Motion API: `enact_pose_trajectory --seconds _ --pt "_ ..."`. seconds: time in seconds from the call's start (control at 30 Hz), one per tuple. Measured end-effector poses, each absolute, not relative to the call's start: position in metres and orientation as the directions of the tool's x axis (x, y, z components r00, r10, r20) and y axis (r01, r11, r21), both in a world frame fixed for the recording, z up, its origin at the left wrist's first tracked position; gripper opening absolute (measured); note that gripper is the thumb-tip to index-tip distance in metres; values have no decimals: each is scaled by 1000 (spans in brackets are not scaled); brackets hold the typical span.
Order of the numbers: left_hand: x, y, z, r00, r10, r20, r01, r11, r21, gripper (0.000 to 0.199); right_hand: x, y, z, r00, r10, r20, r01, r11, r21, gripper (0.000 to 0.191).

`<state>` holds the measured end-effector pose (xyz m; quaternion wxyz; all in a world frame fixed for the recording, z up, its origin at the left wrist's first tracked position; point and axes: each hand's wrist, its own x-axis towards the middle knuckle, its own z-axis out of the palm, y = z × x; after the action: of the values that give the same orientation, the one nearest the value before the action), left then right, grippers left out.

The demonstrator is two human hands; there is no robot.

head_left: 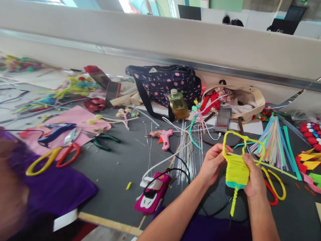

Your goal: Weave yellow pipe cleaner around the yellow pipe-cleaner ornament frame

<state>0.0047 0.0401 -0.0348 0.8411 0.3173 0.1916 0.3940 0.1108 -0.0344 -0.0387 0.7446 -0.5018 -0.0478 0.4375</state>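
A yellow pipe-cleaner piece (237, 170) with a wrapped block body, a teal lower edge, two loops on top and a twisted stem below is held up at the right. My left hand (213, 163) pinches its upper left corner beside the left loop. On its right side, my right hand (253, 175) grips the body, thumb on the upper edge. A pale yellow-green strip (278, 169) runs from the top of the body out to the right. Red-and-yellow scissors (276, 185) lie just beyond my right hand, partly hidden by it.
A pink glue gun (165, 138), thin wires (185, 157) and a magenta power strip (153, 193) lie left of my hands. Behind are a dark patterned bag (163, 83), a bottle (178, 104) and a beige bag (253, 100). Pastel pipe cleaners (272, 142) lie right. A blurred person sits left.
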Motion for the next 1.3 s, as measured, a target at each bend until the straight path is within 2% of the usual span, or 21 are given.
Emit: enact_pose_trajectory --seconds 0.2,0.5,0.77,1.07,1.3 --pt "8 36 -40 590 802 -87 -581 497 644 19 111 -34 -40 627 690 -361 -587 115 -801 25" --pt "8 35 -37 500 855 -135 -598 454 660 23 113 -35 -43 641 696 -323 -529 96 -843 26" --pt "9 33 -37 458 877 -145 -608 428 669 21 112 -33 -43 706 617 -348 -523 123 -844 25" --pt "9 34 -38 502 849 -165 -585 474 659 25 112 -32 -39 707 607 -363 -544 139 -828 25" --pt "9 35 -40 476 866 -152 -596 445 669 23 112 -33 -40 707 606 -365 -548 143 -824 26"
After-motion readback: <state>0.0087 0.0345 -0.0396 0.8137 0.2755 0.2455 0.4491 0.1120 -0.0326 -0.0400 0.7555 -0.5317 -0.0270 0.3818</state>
